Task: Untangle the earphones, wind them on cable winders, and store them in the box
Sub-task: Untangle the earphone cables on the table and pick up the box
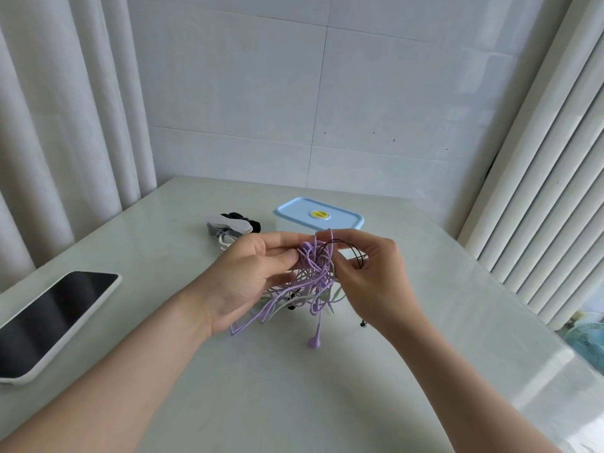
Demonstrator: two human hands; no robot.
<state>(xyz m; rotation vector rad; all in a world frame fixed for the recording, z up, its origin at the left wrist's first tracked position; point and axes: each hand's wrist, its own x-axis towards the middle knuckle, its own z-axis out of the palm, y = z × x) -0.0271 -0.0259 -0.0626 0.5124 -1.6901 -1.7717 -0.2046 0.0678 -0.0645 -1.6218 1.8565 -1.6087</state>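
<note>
Pale, glossy stone makes up the bench [294, 387], the largest thing before us. A dark-screened phone [55, 318] in a white case lies at its left edge. Further back stands the box [318, 215], its blue lid on.

In front of the box, our left hand [248, 276] and right hand [376, 273] are raised above the bench with the tangle of earphones [313, 276] between them. The left fingers [281, 256] pinch the purple knot at its side. The right ones pinch a loop of thin black cable [346, 246] at the upper right. Lower strands trail down toward the bench.

The cable winders [232, 225], white, grey and black, lie untouched just left of the box. Smallest of all, a purple earbud [314, 342] dangles at the bottom. We cannot tell whether it touches the surface.

We judge these cords to be very light, limp and soft, with a rubbery skin likely to cling to itself. A hard tug would probably only tighten the knots. It seems better to hold one cord close to a bud or plug and feed that end back through the loops, keeping the rest slack.
</note>
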